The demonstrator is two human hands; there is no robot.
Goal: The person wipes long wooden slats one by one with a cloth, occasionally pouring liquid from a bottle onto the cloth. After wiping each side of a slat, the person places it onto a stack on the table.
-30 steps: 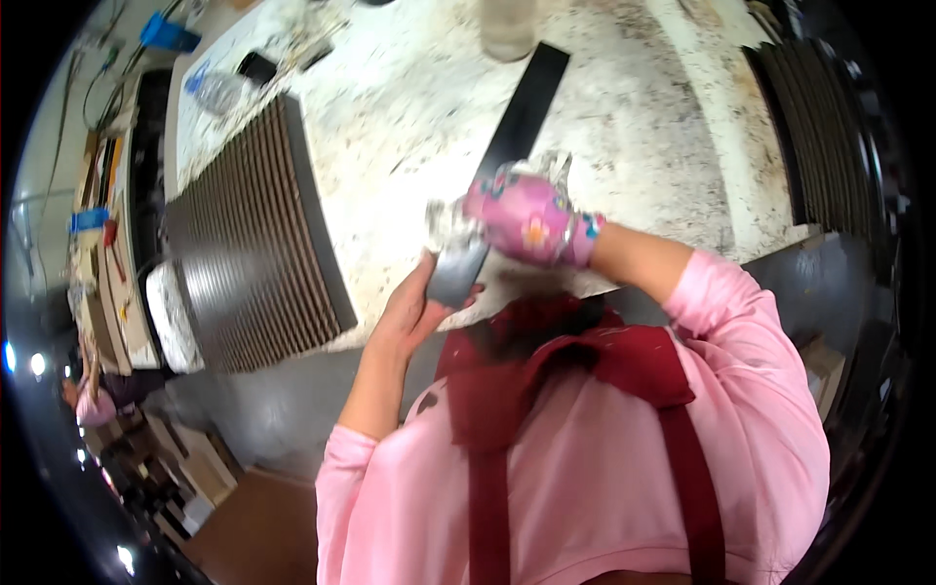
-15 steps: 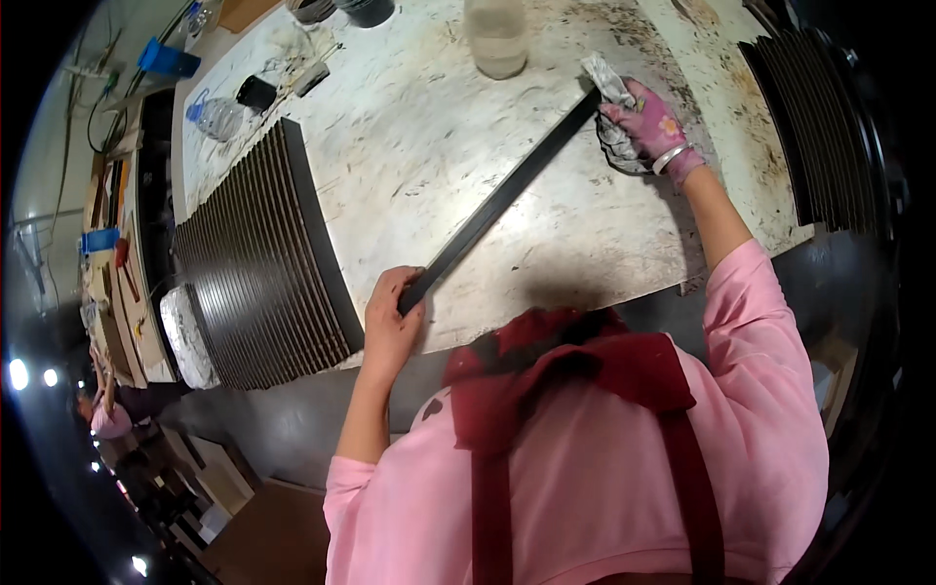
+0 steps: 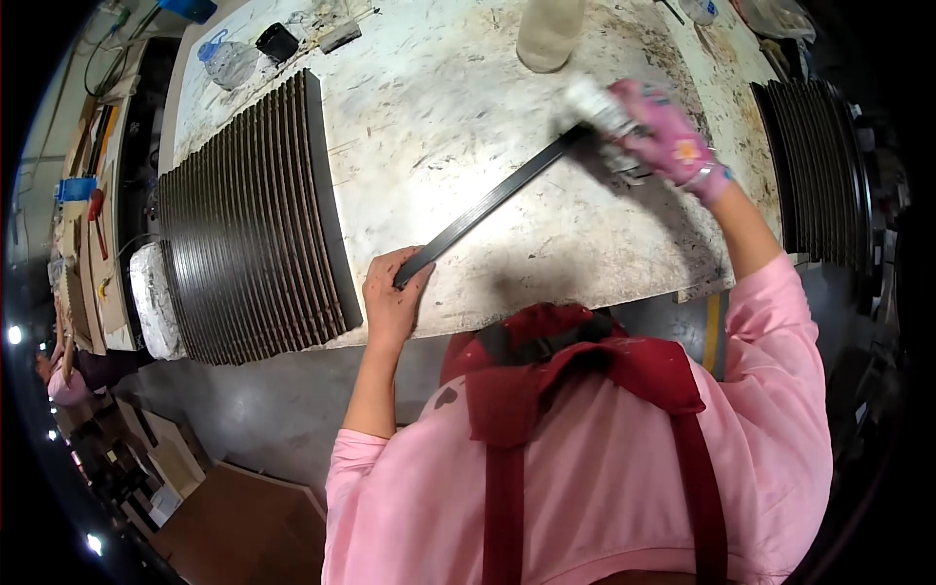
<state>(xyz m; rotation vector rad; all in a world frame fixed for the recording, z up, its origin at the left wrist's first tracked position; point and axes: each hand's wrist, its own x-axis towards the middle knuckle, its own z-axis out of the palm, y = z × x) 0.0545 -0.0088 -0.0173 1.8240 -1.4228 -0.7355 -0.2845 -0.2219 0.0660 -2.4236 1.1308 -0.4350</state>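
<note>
A long dark strip slants across the stained white tabletop, from near left to far right. Its near end is gripped by my bare left hand, with the fingers closed around it. My right hand, in a pink flowered glove, is closed on a crumpled whitish rag at the strip's far end. Motion smears the rag and the gloved fingers. To the left lies a row of similar dark strips, side by side.
Another row of dark strips lies at the right. A cloudy bottle stands at the far side. A clear jug, a black cup and a small dark block are at the far left. Another person is in the left background.
My right hand and the rag have shifted a little nearer, now blurred. The strip's far end sits lower. My view has shifted, so the far objects appear higher.
</note>
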